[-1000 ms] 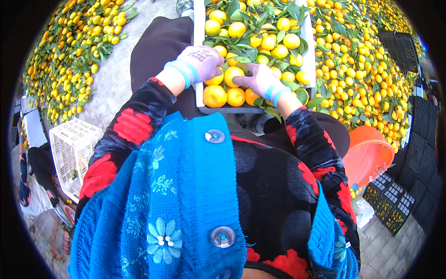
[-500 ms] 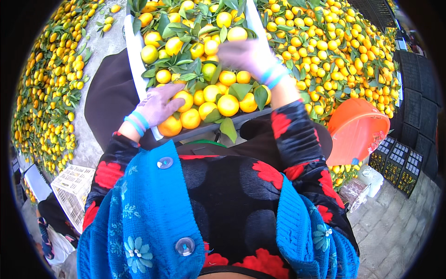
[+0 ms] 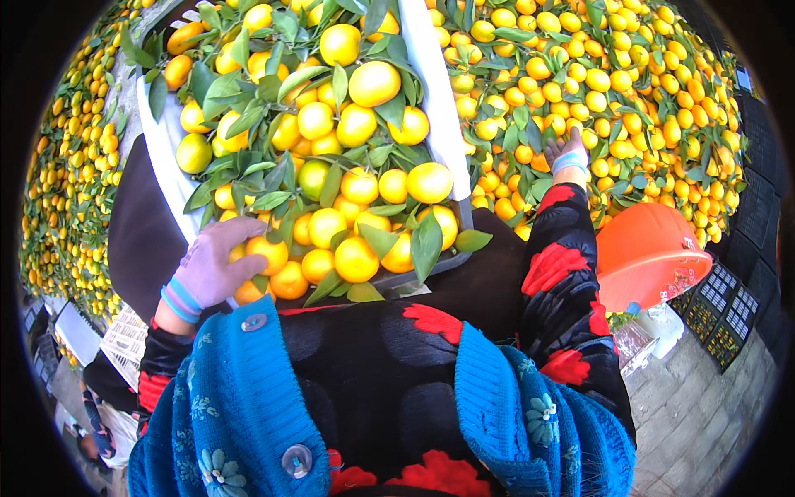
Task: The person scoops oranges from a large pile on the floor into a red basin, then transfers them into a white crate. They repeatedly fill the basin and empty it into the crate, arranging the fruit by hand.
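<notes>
A white-lined crate (image 3: pixel 440 99) on my lap is heaped with mandarins with green leaves. At its near left corner my gloved left hand (image 3: pixel 207 263) curls its thumb and fingers around a mandarin (image 3: pixel 269 254) that still lies among the others. To the right, over a wide pile of loose mandarins (image 3: pixel 596 80), my gloved right hand (image 3: pixel 568 153) reaches out with its fingers apart and nothing visible in them. Part of its palm side is hidden from view. Both wrists have light blue bands.
An orange plastic scoop-like vessel (image 3: pixel 642 257) stands by my right arm. Dark crates (image 3: pixel 719 311) sit at the far right on paving. Another mandarin pile (image 3: pixel 74 199) spreads at the left, beyond a white slatted basket (image 3: pixel 124 344). Part of another person (image 3: pixel 103 422) shows at lower left.
My right hand has moved from above the crate out to the right, over the loose pile. The left hand remains at the crate's near left corner. The view has shifted slightly.
</notes>
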A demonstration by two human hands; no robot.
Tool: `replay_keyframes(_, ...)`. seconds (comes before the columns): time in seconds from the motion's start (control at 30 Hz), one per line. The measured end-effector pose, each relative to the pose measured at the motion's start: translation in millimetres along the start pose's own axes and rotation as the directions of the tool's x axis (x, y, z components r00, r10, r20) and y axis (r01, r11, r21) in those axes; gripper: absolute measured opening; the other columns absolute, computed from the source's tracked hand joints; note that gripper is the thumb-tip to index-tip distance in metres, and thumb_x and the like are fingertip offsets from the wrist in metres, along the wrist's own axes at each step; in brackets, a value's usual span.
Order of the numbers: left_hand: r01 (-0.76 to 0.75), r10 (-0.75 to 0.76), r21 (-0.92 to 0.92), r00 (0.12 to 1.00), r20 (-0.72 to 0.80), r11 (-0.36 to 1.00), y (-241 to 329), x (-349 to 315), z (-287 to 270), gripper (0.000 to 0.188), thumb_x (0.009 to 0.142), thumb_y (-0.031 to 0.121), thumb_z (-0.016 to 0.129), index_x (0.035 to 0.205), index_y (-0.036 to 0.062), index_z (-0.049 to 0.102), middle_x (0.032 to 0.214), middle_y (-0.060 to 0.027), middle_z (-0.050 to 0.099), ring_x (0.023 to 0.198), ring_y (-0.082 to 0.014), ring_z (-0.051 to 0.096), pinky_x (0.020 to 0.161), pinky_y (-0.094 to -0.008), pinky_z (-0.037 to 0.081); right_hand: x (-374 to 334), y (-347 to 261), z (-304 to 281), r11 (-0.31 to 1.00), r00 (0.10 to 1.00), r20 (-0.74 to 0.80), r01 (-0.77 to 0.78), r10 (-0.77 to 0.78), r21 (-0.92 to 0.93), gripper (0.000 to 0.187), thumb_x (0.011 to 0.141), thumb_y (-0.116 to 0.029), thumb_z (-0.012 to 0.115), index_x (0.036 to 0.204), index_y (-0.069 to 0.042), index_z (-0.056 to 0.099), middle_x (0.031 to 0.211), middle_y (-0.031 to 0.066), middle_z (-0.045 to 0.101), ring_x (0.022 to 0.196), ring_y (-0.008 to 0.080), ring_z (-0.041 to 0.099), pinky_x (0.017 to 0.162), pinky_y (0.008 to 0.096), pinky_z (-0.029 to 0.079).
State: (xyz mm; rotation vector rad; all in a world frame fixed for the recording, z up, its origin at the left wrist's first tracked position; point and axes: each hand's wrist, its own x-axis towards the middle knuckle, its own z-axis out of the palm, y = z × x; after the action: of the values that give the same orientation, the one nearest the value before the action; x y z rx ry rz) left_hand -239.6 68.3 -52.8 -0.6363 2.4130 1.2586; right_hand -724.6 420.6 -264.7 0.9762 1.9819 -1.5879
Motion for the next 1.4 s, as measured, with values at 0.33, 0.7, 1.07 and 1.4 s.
replay_keyframes(0.33, 0.058, -0.057, -0.017, 0.998, 0.02, 0.998, 0, 1, 1, 0.038, 0.072, 0.012, 0.071, 0.106, -0.0015, 0.063, 0.106, -0.0199, 0.065, 0.1, -0.0379, 0.061, 0.091, -0.0398, 0.047, 10, 6, 23, 0.947, 0.989, 0.139, -0.086, 0.045, 0.31, 0.041, 0.082, -0.036, 0.069, 0.117, -0.018, 0.057, 0.082, 0.0047, 0.053, 0.061, 0.0207, 0.054, 0.047, 0.0302, 0.038)
replay_keyframes(0.7, 0.014, -0.015, -0.03, 1.0, -0.027, 0.999, -24, -5, 16, 0.043, 0.083, 0.025, 0.067, 0.12, 0.0042, 0.062, 0.116, -0.0184, 0.064, 0.111, -0.0334, 0.06, 0.097, -0.0381, 0.045, -262, -51, 97, 0.424, -0.068, 0.818, 0.828, -0.572, 0.366, 0.046, 0.081, -0.02, 0.07, 0.119, 0.002, 0.057, 0.123, 0.0155, 0.06, 0.095, 0.0259, 0.065, 0.083, 0.0351, 0.054)
replay_keyframes(1.07, -0.038, 0.039, 0.023, 0.998, -0.041, 0.999, -31, -5, 20, 0.044, 0.088, 0.028, 0.064, 0.125, 0.0057, 0.059, 0.118, -0.0162, 0.063, 0.112, -0.0303, 0.059, 0.098, -0.0372, 0.045, -409, 101, 105, 0.067, 0.026, 1.0, 0.997, -0.003, -0.026, 0.036, 0.069, -0.026, 0.074, 0.094, -0.003, 0.063, 0.087, 0.0138, 0.066, 0.083, 0.03, 0.064, 0.077, 0.0368, 0.051)
replay_keyframes(1.4, -0.081, 0.064, 0.17, 0.993, 0.101, 0.982, -22, 2, 7, 0.049, 0.089, 0.033, 0.061, 0.13, 0.0054, 0.055, 0.124, -0.0182, 0.06, 0.116, -0.0317, 0.057, 0.1, -0.0371, 0.043, -412, 109, 103, -0.081, 0.059, 0.998, 0.995, 0.01, -0.058, 0.027, 0.073, -0.026, 0.071, 0.087, -0.004, 0.064, 0.088, 0.0155, 0.066, 0.086, 0.032, 0.064, 0.077, 0.04, 0.049)
